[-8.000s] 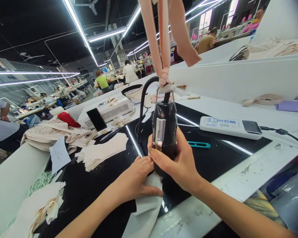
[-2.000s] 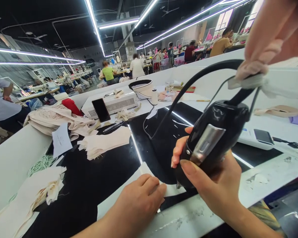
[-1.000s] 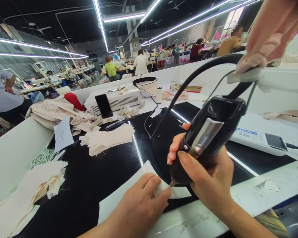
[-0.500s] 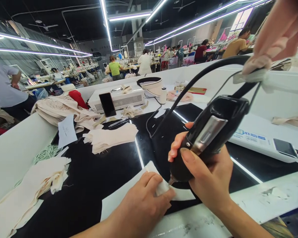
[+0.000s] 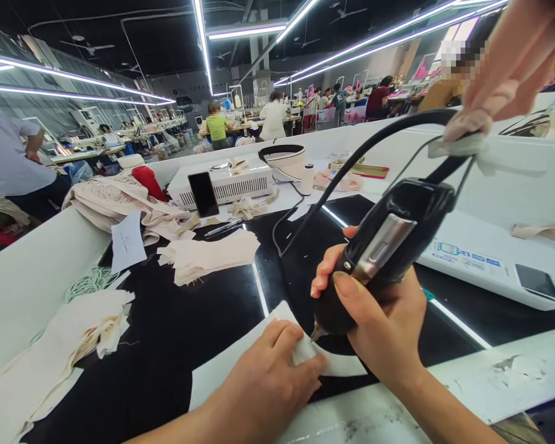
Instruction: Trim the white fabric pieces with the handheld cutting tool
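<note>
My right hand (image 5: 383,314) wraps round a black corded hand tool (image 5: 379,246) with a silver lever and a pointed metal tip. The tip angles down to the left, close to a small folded piece of white fabric (image 5: 300,353). My left hand (image 5: 271,376) presses and grips that fabric, its fingers partly hiding it. Beneath it lies a larger white sheet (image 5: 222,364) with a curved arm on the right, flat on the black table top (image 5: 161,345). A pink cloth strip (image 5: 494,92) is tied at the tool's cable end.
Stacks of cream fabric pieces (image 5: 210,254) lie left of centre and at the left edge (image 5: 74,333). Further back stand a phone (image 5: 203,194), a white vented box (image 5: 250,185) and a small bottle (image 5: 308,179). A white box (image 5: 485,259) sits at right; several people work behind.
The tool has shifted slightly left, its tip still beside the fabric. My left hand keeps its place on the fabric. The whole view has shifted a little.
</note>
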Demonstrator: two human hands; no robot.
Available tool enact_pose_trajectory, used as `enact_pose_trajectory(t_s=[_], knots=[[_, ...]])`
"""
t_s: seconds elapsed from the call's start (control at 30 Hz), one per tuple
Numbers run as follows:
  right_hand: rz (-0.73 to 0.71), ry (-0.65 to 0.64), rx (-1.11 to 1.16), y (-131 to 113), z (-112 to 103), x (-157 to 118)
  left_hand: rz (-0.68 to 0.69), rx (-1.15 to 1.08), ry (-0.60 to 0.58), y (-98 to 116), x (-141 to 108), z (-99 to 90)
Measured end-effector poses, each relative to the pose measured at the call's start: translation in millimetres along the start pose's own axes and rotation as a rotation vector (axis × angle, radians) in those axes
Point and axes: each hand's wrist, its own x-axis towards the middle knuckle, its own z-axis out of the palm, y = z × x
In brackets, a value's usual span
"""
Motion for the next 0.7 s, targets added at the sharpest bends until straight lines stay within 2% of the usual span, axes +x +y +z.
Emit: enact_pose_trajectory(t_s=[0.33,0.5,0.6,0.7], knots=[[-0.02,0.002,-0.028,4.2,6.2,3.4,-0.016,-0.014,-0.027,0.1,-3.6,1.4],[-0.043,-0.051,-0.061,3.9,-4.4,5.6,-0.031,-0.023,-0.047,0.3,-2.3,-5.2],[-0.043,-0.032,-0.17,-3.7,-10.8,9.4,-0.013,-0.016,-0.047,-3.9,-0.1,-12.7],[-0.106,-0.001,-0.281,-13.9,-20.4,16.4,0.033,0.04,-0.023,-13.9,4.7,-12.3]])
